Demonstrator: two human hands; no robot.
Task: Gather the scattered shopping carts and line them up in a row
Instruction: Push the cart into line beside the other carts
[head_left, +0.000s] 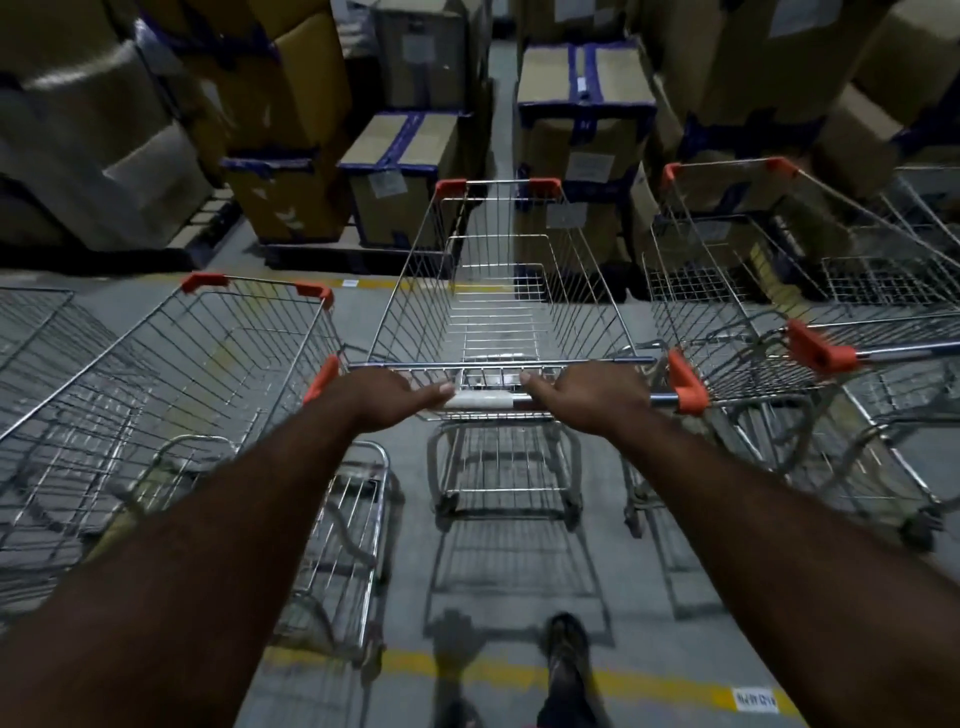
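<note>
A wire shopping cart (498, 291) with orange corner caps stands straight ahead of me. Both hands grip its handle bar (485, 401): my left hand (387, 397) on the left part, my right hand (584, 397) on the right part. A second cart (208, 364) stands close on the left, side by side with mine. A third cart (753, 291) stands close on the right, with its orange handle end (818, 348) near my right wrist. All the baskets hold nothing.
Stacked cardboard boxes (400, 171) on pallets fill the space just beyond the carts' fronts. A narrow aisle (501, 104) runs between the stacks. More cart wire shows at the far left (36, 332) and far right (914, 280). Yellow floor lines (649, 680) cross near my shoe (566, 654).
</note>
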